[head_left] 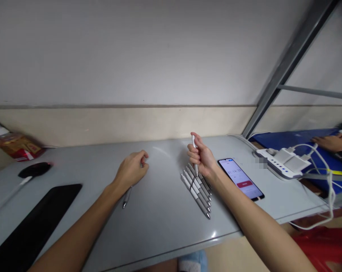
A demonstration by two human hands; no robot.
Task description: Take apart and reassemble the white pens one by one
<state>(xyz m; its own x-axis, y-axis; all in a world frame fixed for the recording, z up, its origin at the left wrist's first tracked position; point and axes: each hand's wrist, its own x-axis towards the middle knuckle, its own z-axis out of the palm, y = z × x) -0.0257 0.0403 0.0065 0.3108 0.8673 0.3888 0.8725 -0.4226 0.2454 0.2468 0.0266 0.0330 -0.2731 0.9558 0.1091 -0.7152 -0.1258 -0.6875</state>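
Observation:
My right hand [200,154] is closed round a white and grey ballpoint pen [196,168]. The pen is held upright, tip down, with my thumb by its top end. Just below that hand, a row of several similar pens [197,192] lies side by side at a slant on the desk, partly hidden by the hand. My left hand [132,168] rests on the desk with its fingers loosely curled; nothing shows between thumb and forefinger. Another pen [127,197] lies with its tip toward me, its upper end hidden under my left wrist.
A lit phone [240,179] showing a timer lies right of my forearm. Beyond it sit a power strip [281,164] with cables and another person's hand [333,143] on a blue surface. At left are a black slab [37,226], a dark round object [34,170] and a bottle [17,145].

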